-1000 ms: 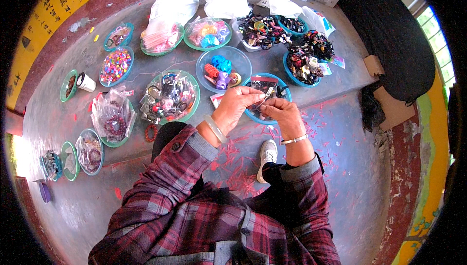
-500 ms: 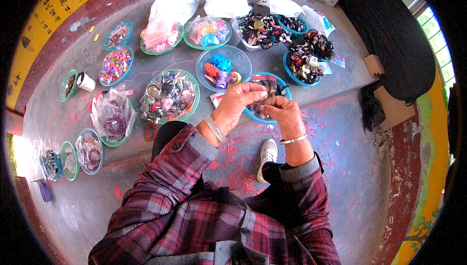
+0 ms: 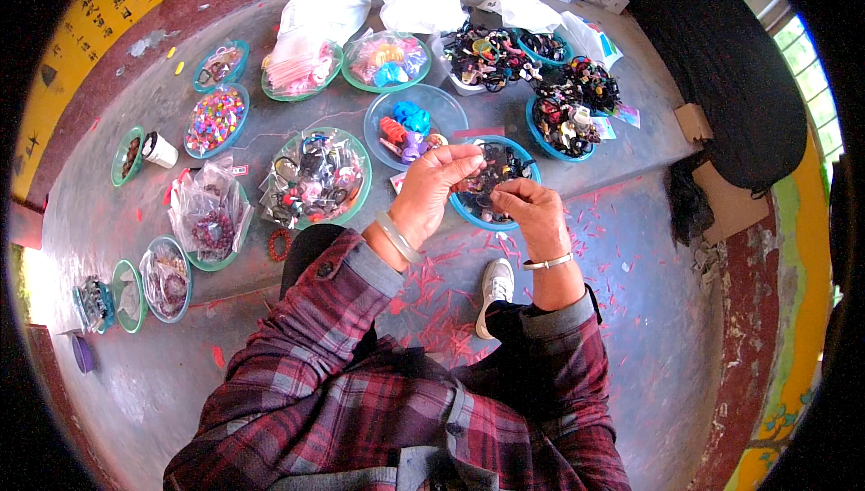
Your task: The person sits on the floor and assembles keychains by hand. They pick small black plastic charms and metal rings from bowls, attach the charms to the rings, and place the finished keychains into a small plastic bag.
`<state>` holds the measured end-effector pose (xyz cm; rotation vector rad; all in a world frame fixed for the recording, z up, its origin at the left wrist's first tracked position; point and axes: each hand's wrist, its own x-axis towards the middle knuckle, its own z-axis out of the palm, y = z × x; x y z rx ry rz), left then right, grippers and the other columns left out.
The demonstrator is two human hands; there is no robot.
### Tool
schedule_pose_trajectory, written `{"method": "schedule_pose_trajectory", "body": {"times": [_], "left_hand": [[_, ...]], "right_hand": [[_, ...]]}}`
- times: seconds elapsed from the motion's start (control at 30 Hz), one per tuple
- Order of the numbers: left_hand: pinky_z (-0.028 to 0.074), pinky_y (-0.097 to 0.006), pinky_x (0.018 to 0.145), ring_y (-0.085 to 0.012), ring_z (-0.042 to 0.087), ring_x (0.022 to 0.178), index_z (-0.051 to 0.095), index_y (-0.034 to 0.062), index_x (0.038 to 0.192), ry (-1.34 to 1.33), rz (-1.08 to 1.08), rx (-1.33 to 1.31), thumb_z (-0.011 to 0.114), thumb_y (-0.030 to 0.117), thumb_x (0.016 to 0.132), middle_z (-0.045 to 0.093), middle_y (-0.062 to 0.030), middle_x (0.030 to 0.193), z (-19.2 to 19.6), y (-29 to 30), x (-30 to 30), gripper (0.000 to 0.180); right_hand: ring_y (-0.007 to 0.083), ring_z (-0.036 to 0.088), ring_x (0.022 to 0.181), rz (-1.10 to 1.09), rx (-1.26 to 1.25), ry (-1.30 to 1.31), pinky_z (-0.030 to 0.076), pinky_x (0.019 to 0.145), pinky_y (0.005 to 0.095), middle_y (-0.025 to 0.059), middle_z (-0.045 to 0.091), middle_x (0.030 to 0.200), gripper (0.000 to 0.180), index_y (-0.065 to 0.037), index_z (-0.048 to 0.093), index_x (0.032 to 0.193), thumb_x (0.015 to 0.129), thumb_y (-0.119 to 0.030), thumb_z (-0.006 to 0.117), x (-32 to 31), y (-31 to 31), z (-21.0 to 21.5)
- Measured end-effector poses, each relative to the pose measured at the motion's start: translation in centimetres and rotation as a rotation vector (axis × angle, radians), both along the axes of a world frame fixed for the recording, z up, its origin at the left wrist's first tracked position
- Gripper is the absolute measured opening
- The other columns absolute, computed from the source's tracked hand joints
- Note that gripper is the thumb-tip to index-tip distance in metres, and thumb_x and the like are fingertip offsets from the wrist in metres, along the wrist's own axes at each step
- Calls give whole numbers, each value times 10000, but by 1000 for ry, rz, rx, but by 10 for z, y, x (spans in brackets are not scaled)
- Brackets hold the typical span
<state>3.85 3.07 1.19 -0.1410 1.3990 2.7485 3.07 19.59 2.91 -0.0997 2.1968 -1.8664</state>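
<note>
My left hand is closed in a pinch on a small clear plastic bag with a reddish band at its top. The bag hangs over a blue basin of dark hair ties, and its outline blends into them. To its right, my right hand pinches with thumb and fingertips near the bag's edge; what lies between those fingers is too small to make out. Just beyond my left hand stands a clear blue basin with blue, orange and purple pieces. Left of it is a green basin of packaged hair accessories.
Around me stand several basins, including one of colourful small pieces and one of bagged beaded bracelets. White bags lie at the back. A black cloth-covered object stands right. Red scraps litter the floor near my shoe.
My hands have drawn slightly apart, the left fingers shifting a little left and up. The small bag's red band now sits less plainly between my fingers.
</note>
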Motion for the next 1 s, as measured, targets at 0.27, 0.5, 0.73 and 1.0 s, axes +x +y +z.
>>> {"method": "schedule_pose_trajectory", "body": {"times": [0.27,0.5,0.73,1.0], "left_hand": [[430,-225,679,-74,543,769,563,77,910,29,-175,-213,541,308,853,590,-4,837,2,16,10,239],[466,-254,681,-96,568,762,573,38,937,51,-100,-63,463,239,898,610,-38,873,-18,19,4,232],[443,-212,629,-83,569,739,590,36,951,151,-207,-223,470,216,891,630,-30,856,-11,13,4,225],[369,-182,558,-37,507,671,605,64,931,68,-187,-283,559,231,837,606,28,813,-4,14,7,197]], "right_hand": [[249,562,669,-188,819,826,409,623,352,83,565,698,59,-69,569,713,684,-100,610,6,-9,10],[232,548,729,-75,677,914,407,693,329,66,558,767,186,-79,583,794,653,-159,675,13,-21,16],[80,542,718,0,-206,-20,411,616,200,26,614,804,170,3,616,885,763,-111,647,-10,16,3],[86,537,588,-59,-349,-156,402,528,197,22,612,712,85,-16,628,799,746,-75,657,-9,9,-9]]}}
